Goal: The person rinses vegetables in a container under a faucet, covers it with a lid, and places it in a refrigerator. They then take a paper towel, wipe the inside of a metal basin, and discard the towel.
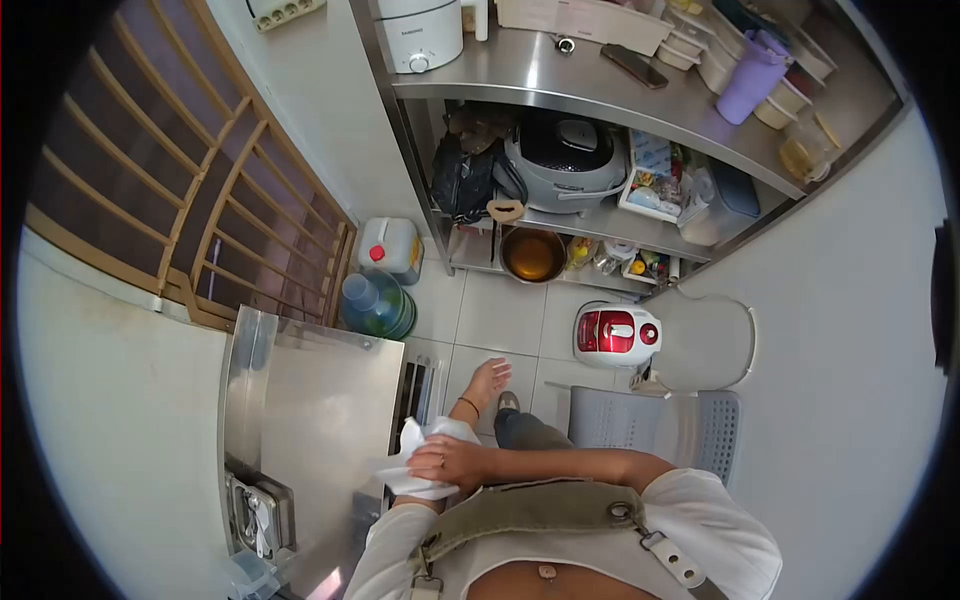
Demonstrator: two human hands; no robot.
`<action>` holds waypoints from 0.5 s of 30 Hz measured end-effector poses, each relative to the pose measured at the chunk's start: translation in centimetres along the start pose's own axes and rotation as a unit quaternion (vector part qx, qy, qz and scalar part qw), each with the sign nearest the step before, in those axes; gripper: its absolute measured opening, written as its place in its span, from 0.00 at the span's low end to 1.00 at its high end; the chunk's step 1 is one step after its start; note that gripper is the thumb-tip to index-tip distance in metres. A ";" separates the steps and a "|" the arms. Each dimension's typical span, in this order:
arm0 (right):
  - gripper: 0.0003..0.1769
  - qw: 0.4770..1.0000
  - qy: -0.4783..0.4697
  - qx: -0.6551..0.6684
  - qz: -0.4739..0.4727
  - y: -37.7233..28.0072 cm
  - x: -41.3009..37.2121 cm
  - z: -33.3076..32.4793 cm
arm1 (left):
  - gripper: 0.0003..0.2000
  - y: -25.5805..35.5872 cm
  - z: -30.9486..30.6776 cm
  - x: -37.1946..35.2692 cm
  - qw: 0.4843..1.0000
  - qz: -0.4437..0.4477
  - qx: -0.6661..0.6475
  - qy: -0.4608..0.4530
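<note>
Right hand (455, 461) clasping cloth (448, 428) on left forearm (464, 411) near right edge of metal surface (325, 410); left hand (489, 378) hanging uncurled, empty; even pressure probably helping.

A cloth (412, 438) lies under the right hand (452, 462); ahead, a rice cooker (565, 170) sits on shelving (540, 75) above a pot (533, 256).

White walls (840, 330), pale tiled floor (500, 310)

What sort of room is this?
Likely a small kitchen or pantry: what looks like a rice cooker sits on metal shelving, and spoon-like utensils lie in a tray.
</note>
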State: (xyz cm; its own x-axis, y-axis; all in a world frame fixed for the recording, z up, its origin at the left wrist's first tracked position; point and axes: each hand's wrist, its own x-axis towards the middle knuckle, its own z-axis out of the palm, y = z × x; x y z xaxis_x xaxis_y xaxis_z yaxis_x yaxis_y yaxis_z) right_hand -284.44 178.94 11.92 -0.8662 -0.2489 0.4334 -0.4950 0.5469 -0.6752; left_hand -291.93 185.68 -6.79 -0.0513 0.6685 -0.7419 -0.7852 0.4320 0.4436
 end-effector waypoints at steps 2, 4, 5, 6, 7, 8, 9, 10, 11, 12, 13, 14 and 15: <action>0.40 1.000 0.021 0.007 -0.010 2.8 -1.2 -0.9 | 0.15 1.1 -0.3 0.2 0.999 -0.001 -0.019 0.042; 0.40 1.000 -0.006 0.003 0.010 5.6 -3.1 -1.2 | 0.16 -0.1 -1.6 0.9 0.990 0.037 -0.087 0.102; 0.40 0.999 -0.032 -0.008 0.028 6.7 -4.1 -1.2 | 0.17 -1.1 -1.9 1.5 0.980 0.010 -0.159 0.121; 0.40 0.999 -0.039 0.005 0.023 7.8 -5.2 -1.2 | 0.18 -2.1 -2.1 1.1 0.970 -0.002 -0.206 0.127; 0.40 0.997 -0.068 -0.006 0.023 8.9 -6.2 -1.2 | 0.18 -3.3 -2.3 0.3 0.959 -0.008 -0.248 0.134; 0.39 0.995 -0.096 -0.016 0.021 9.6 -7.0 -0.9 | 0.18 -4.6 -2.5 -0.7 0.950 -0.014 -0.279 0.136; 0.39 0.995 -0.100 -0.003 0.013 10.1 -7.4 -0.8 | 0.18 -5.6 -3.0 -1.8 0.943 -0.018 -0.301 0.140; 0.39 0.993 -0.114 -0.002 0.016 10.5 -8.0 -0.7 | 0.18 -6.5 -3.3 -2.8 0.935 -0.021 -0.324 0.145; 0.38 0.991 -0.129 -0.004 0.021 10.9 -8.6 -0.5 | 0.18 -7.3 -3.7 -3.5 0.928 -0.020 -0.340 0.149; 0.37 0.991 -0.128 -0.010 0.025 11.1 -9.0 0.0 | 0.18 -8.0 -4.0 -4.2 0.923 -0.020 -0.353 0.151; 0.37 0.991 -0.133 -0.006 0.021 11.3 -9.4 0.4 | 0.18 -8.6 -4.2 -4.7 0.919 -0.018 -0.362 0.154; 0.38 0.989 -0.139 -0.028 0.035 11.6 -9.8 0.8 | 0.19 -9.1 -4.3 -5.0 0.915 -0.017 -0.371 0.155; 0.38 0.987 -0.145 -0.051 0.049 11.9 -10.1 1.1 | 0.19 -9.4 -4.4 -5.2 0.913 -0.016 -0.376 0.156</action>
State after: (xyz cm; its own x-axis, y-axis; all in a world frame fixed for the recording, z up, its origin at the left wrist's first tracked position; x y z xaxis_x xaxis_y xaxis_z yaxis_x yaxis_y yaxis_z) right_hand -281.62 187.07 -1.17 -0.9002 -0.4007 0.1702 -0.4110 0.6530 -0.6362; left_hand -287.01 175.47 -9.27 -0.1028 0.4070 -0.9076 -0.9850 -0.1689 0.0358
